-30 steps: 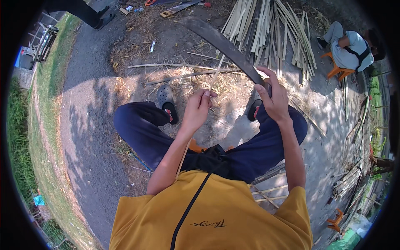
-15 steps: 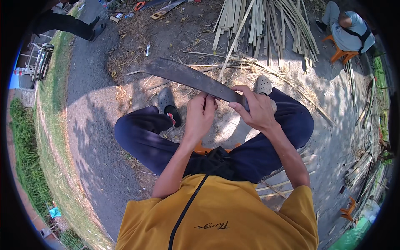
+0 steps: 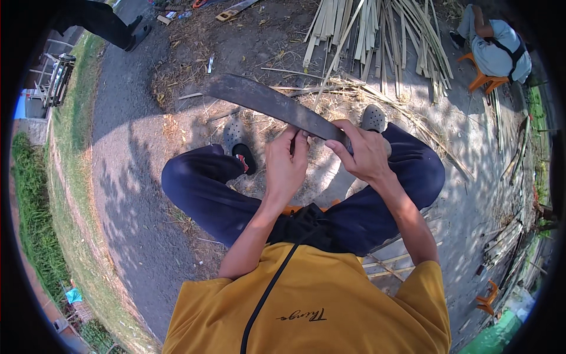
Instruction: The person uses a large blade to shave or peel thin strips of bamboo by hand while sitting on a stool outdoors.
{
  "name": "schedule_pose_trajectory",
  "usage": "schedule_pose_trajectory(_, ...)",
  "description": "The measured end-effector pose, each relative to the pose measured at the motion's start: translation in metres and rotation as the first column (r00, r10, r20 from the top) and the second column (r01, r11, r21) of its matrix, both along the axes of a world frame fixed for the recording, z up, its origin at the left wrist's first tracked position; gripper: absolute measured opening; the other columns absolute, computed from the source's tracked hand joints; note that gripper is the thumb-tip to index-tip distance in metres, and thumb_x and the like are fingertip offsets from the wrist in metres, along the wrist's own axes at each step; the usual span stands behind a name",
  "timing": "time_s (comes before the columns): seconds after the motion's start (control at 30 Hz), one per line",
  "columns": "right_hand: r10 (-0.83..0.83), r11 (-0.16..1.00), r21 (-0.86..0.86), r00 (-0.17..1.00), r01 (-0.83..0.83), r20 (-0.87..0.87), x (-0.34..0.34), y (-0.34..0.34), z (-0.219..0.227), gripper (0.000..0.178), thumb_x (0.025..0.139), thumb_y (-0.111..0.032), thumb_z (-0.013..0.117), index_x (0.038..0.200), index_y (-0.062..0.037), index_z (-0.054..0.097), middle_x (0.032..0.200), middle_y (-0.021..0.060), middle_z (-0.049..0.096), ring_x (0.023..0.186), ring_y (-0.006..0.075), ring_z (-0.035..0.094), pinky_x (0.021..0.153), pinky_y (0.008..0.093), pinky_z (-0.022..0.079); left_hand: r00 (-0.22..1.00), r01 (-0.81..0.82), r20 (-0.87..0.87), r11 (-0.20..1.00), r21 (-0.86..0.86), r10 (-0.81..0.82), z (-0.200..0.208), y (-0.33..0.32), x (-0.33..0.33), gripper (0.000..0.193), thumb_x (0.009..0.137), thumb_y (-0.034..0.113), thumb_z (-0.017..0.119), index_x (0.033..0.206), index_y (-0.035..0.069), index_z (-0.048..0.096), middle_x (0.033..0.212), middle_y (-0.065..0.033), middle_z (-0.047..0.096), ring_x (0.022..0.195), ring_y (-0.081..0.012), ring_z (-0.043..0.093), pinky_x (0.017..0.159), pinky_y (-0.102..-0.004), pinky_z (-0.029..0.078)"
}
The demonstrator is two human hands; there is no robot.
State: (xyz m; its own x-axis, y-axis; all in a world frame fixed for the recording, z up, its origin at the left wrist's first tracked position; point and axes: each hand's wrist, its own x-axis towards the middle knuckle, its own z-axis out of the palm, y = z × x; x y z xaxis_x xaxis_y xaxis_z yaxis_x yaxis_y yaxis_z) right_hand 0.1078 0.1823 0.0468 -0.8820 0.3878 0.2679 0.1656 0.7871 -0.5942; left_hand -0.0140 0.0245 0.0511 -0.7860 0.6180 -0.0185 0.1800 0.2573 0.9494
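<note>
So the machete [image 3: 265, 105] is sitting slantwise out in front of the person, tip off to their left, and the right hand [image 3: 367, 154] has it: fingers curled round the handle end, thumb pressed along the flat. The left hand [image 3: 286, 160] is right at the machete's near edge, mostly closed, thumb and fingertips drawn together; can't really tell if it's pinching anything, since the blade covers that bit. One long pale strip [image 3: 342, 50] runs down to the machete's far edge and disappears there. Beyond the machete there's a big fanned-out pile of strips [image 3: 407, 41], plus a handsaw [image 3: 236, 10] further off. Way right of the machete, somebody [image 3: 504, 50] is sitting on an orange stool [image 3: 483, 75].
</note>
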Motion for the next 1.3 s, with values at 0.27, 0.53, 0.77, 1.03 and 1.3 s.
schedule_pose_trajectory(0.27,-0.099,0.995,0.011,0.994,0.1,-0.043,-0.003,0.01,0.003,0.045,0.1,-0.049,0.065,0.117,-0.0072,0.066,0.074,0.0158,0.072,0.064,0.0352,0.071,0.057,0.0454,0.051,1.0,0.02,-0.019,0.988,-0.155,-0.023,0.011,-0.007,0.012,0.019,0.105,0.012,0.058,0.101,-0.003,0.07,0.059,-0.0132,0.055,0.048,-0.0166,0.049,0.051,-0.0356,0.038)
schedule_pose_trajectory(0.53,-0.036,0.999,-0.004,0.999,0.036,0.015,0.001,0.005,0.003,0.046,0.1,-0.049,0.065,0.122,-0.0088,0.065,0.074,0.0159,0.071,0.064,0.0362,0.071,0.058,0.0446,0.052,0.967,-0.016,-0.253,0.997,-0.069,-0.002,0.015,-0.006,0.013,0.013,0.103,0.005,0.059,0.104,-0.004,0.068,0.069,-0.0201,0.063,0.052,-0.0294,0.058,0.053,-0.0392,0.043)
schedule_pose_trajectory(0.77,-0.011,1.0,0.009,1.0,0.011,0.01,-0.001,0.007,0.005,0.045,0.101,-0.048,0.064,0.121,-0.007,0.065,0.075,0.0175,0.071,0.066,0.0372,0.071,0.059,0.0453,0.051,0.957,-0.029,-0.285,0.998,0.061,0.046,0.016,-0.006,0.016,0.015,0.104,0.007,0.059,0.103,-0.004,0.069,0.07,-0.0158,0.064,0.054,-0.0197,0.055,0.054,-0.0348,0.043)
schedule_pose_trajectory(1.03,0.001,1.0,-0.01,1.0,-0.001,0.024,-0.001,0.013,0.003,0.045,0.101,-0.047,0.064,0.121,-0.0062,0.065,0.074,0.0176,0.071,0.066,0.0378,0.071,0.059,0.0463,0.05,0.99,-0.011,-0.142,0.999,-0.04,0.005,0.024,-0.012,0.018,0.014,0.104,0.007,0.059,0.101,-0.003,0.068,0.066,-0.0154,0.061,0.05,-0.0181,0.054,0.051,-0.0351,0.041)
schedule_pose_trajectory(1.3,0.082,0.996,-0.037,0.997,-0.082,-0.008,-0.005,0.009,0.006,0.045,0.102,-0.047,0.063,0.118,-0.0049,0.067,0.074,0.0168,0.071,0.067,0.0361,0.071,0.06,0.0448,0.052,0.959,-0.042,-0.28,0.999,-0.01,0.037,0.018,-0.019,0.019,0.011,0.103,0.005,0.059,0.1,-0.002,0.066,0.066,-0.0182,0.061,0.05,-0.0257,0.056,0.052,-0.0378,0.042)
